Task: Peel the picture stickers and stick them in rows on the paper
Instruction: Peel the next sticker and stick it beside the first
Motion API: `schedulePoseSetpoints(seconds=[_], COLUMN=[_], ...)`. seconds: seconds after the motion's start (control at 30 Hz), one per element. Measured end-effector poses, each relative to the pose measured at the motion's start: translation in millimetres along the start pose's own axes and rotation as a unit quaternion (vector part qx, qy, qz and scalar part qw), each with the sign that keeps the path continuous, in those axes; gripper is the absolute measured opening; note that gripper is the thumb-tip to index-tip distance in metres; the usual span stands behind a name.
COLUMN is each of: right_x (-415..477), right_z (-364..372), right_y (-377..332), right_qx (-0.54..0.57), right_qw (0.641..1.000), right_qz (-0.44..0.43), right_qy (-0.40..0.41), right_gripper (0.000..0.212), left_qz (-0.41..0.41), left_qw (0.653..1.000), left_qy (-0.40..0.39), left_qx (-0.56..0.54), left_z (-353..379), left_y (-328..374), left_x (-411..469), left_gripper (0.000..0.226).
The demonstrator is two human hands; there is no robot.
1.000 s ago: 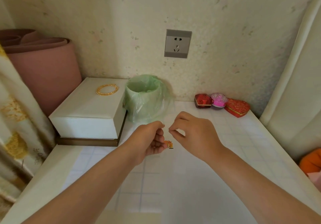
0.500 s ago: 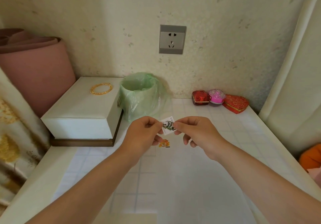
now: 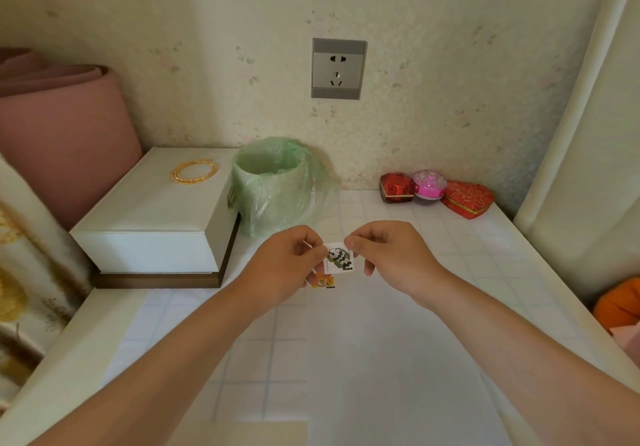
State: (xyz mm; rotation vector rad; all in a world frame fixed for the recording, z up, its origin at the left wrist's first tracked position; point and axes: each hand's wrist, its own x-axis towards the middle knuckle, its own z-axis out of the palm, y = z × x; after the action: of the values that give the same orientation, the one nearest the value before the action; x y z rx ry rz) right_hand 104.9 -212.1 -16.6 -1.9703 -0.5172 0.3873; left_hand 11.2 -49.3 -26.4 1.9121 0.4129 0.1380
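White-edged, with a green and black picture, the sticker is held above the desk between both hands. The left hand pinches its left edge and the right hand pinches its top right corner. It is nearly square, slightly tilted, picture facing up. Just below lies an orange sticker by the paper's far left edge; the row probably continues rightward
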Motion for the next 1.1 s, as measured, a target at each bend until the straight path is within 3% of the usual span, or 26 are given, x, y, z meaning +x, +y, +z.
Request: schedulePoseSetpoints(seconds=[0.13, 0.27, 0.43, 0.67, 0.87, 0.97, 1.1], right_x=[6, 9, 10, 17, 21, 21, 19], right_z=[-6, -16, -17, -12, -9, -9, -6], right_y=[5, 14, 20, 25, 33, 32, 30], right_qx=[-0.009, 0.018, 0.002, 0.027, 0.03, 0.026, -0.017], right_qw=[0.999, 0.991, 0.984, 0.986, 0.985, 0.986, 0.987], right_qz=[0.034, 0.131, 0.178, 0.164, 0.169, 0.162, 0.154], right_qy=[0.035, 0.002, -0.028, -0.01, 0.004, -0.008, -0.037], right_gripper=[0.015, 0.014, 0.01, 0.01, 0.01, 0.01, 0.012], left_qz=[0.046, 0.136, 0.163, 0.247, 0.258, 0.24, 0.218], left_qw=[0.985, 0.932, 0.9, 0.836, 0.844, 0.871, 0.898], left_qy=[0.028, -0.03, -0.104, -0.107, -0.105, -0.092, -0.074], left_qx=[0.162, 0.334, 0.39, 0.478, 0.458, 0.419, 0.375], left_z=[0, -1, 1, 3, 2, 3, 5], left_y=[-13, -26, -36, -46, -46, -46, -49], left_x=[3, 4, 3, -1, -1, -2, 0], left_gripper=[0.005, 0.024, 0.036, 0.058, 0.05, 0.037, 0.04])
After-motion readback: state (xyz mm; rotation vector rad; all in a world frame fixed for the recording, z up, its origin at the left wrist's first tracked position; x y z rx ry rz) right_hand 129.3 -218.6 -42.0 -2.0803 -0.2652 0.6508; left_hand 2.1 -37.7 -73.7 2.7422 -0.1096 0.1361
